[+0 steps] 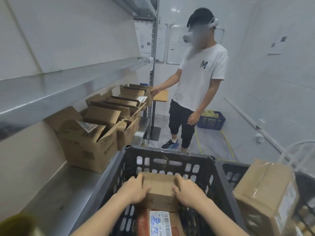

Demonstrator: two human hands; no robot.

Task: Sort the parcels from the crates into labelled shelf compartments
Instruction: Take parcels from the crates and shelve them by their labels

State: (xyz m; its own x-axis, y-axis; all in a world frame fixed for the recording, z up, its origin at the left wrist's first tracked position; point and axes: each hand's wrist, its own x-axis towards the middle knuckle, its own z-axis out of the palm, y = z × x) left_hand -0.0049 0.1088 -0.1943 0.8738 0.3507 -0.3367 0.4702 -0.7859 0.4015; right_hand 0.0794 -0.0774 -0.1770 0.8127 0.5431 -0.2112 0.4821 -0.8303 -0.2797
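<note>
Open cartons [88, 142] stand on the shelf [68, 193] at left. Our left hand [136, 189] and right hand [186, 191] grip opposite sides of a brown box [160, 186] inside the black crate [170, 159], with a labelled parcel [158, 222] lying beneath it. Right of that, a taped box [265, 189] tops a second crate [233, 176].

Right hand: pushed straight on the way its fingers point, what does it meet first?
Probably the far wall of the black crate. The right hand grips the right side of a cardboard box inside it, fingers pointing away from the wearer; the gap to that wall is hard to judge.
</note>
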